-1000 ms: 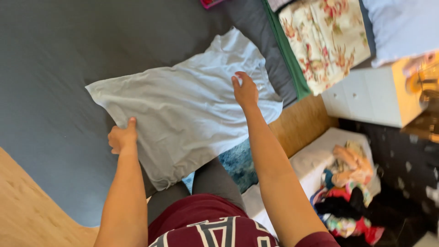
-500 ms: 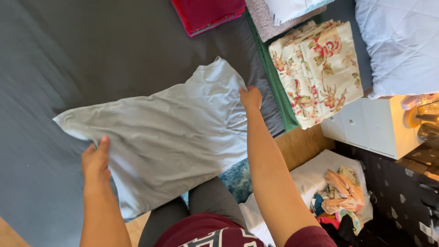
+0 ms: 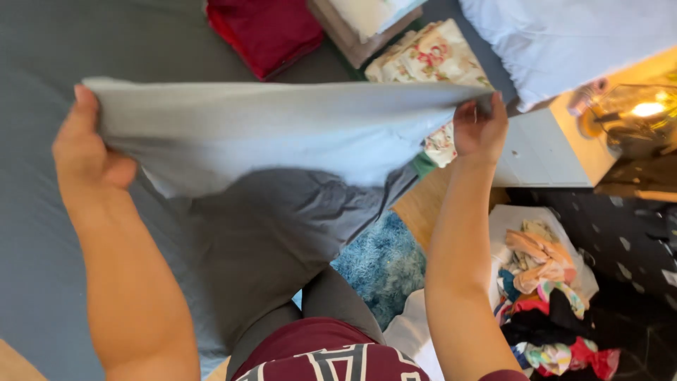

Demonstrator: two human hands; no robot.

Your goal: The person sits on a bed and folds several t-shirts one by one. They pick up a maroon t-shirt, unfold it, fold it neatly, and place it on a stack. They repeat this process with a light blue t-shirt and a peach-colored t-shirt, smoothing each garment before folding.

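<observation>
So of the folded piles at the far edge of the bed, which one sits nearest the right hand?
The floral-print pile: it lies just beyond the right hand, partly hidden by the pale cloth. The red pile and the beige-and-white stack lie farther off.

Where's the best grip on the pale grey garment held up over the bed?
At its two top corners, from above. The pale grey garment hangs stretched between the left hand and right hand, each pinching a corner, so the cloth spreads flat and taut.
</observation>
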